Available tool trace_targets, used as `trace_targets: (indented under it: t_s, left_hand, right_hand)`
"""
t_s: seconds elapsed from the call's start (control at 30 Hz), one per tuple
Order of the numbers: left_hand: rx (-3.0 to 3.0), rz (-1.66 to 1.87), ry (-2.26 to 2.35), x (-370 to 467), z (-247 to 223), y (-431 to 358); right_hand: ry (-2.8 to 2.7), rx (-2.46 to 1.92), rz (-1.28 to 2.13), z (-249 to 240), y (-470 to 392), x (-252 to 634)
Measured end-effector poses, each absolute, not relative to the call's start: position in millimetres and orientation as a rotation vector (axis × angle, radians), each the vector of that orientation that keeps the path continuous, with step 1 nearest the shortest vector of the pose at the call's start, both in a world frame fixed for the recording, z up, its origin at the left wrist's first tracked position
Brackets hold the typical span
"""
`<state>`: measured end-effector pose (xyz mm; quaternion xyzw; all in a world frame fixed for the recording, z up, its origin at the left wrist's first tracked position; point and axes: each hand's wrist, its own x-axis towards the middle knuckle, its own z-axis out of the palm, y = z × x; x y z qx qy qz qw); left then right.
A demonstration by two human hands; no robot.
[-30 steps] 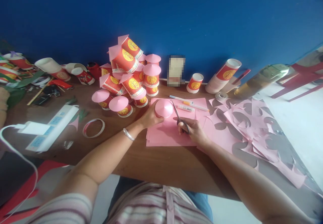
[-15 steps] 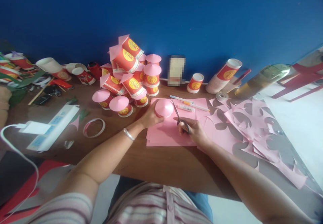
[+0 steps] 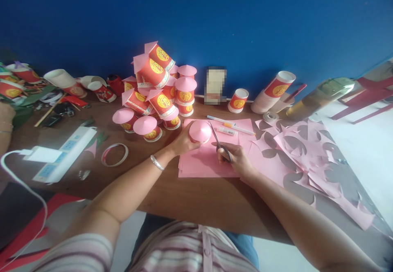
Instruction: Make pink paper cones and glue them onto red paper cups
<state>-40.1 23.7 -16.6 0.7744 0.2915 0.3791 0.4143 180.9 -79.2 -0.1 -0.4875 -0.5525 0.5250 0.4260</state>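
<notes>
My left hand (image 3: 184, 140) is closed around a paper cup topped with a pink paper cone (image 3: 200, 131); the cone hides most of the cup. In my right hand (image 3: 233, 157) is a pair of scissors (image 3: 218, 140), its fingers in the dark handles and the blades pointing up beside the cone. Both hands are over a stack of pink paper sheets (image 3: 211, 167). A pile of red paper cups with pink cone tops (image 3: 153, 96) stands to the left behind my left hand.
Markers (image 3: 221, 120) and a glue stick (image 3: 226, 131) lie on the paper. Pink offcuts (image 3: 322, 161) spread to the right. Stacked cups (image 3: 273, 92), a tape roll (image 3: 270, 116) and a bottle (image 3: 319, 98) stand behind. Leftward are a power strip (image 3: 64, 153) and a tape ring (image 3: 114, 155).
</notes>
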Motion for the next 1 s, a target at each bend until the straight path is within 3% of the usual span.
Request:
trace_targets:
  t_s: [0.73,1.0]
  left_hand:
    - [1.711,0.853,0.806,-47.8,-6.9,27.1]
    - [2.010,1.209,0.778,-46.4,-7.6,24.4]
  right_hand:
    - [-1.326,-1.278,1.327,-1.9,-80.5,181.6]
    - [-1.319,-1.297,1.325,-2.6,-80.4,183.0]
